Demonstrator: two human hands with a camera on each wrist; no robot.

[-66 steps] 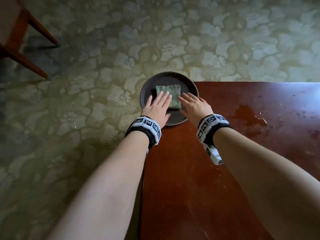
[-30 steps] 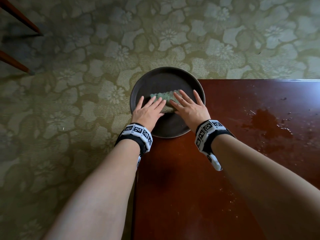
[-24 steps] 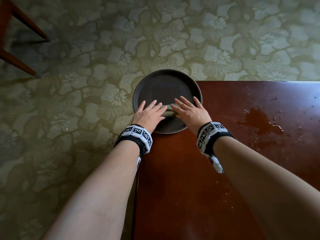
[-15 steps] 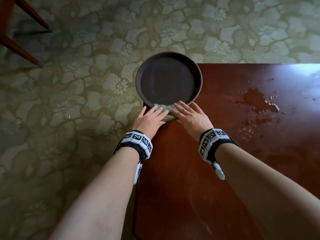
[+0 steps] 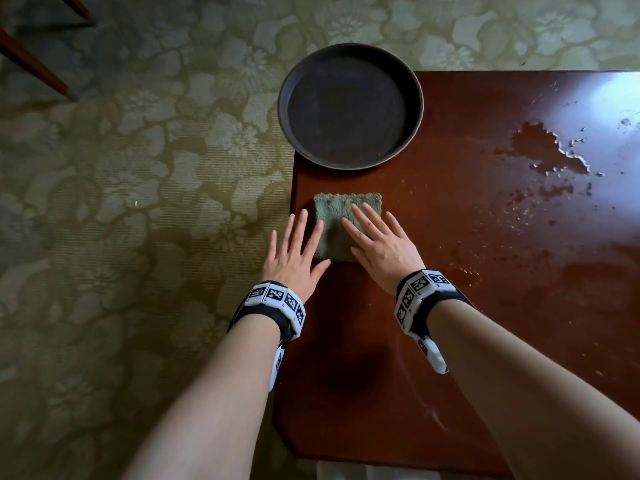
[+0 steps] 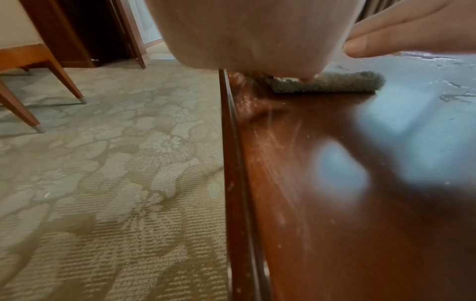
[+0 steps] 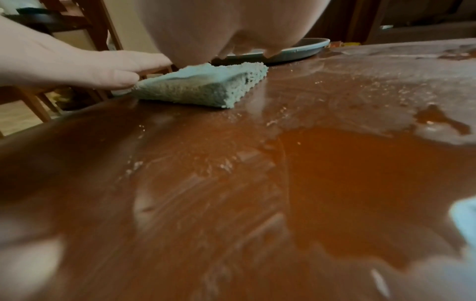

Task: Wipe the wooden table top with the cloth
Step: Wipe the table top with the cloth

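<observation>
A folded green cloth point(image 5: 341, 216) lies flat on the dark red wooden table top point(image 5: 450, 323), near its left edge and just in front of a round dark plate point(image 5: 349, 105). My left hand point(image 5: 298, 251) lies with straight fingers along the cloth's left side, partly over the table edge. My right hand point(image 5: 379, 242) presses flat on the cloth's right half. The left wrist view shows the cloth point(image 6: 335, 84) under my palm; the right wrist view shows the cloth point(image 7: 203, 87) with left fingers point(image 7: 113, 75) touching it.
A puddle point(image 5: 543, 150) with droplets and crumbs spreads over the table's right part, and a wet patch point(image 7: 360, 173) lies near my right wrist. Flowered carpet point(image 5: 138, 202) covers the floor to the left. Wooden chair legs point(image 5: 31, 64) stand at far left.
Both hands slid the cloth off the plate toward me onto the bare table top. The plate now lies empty behind it.
</observation>
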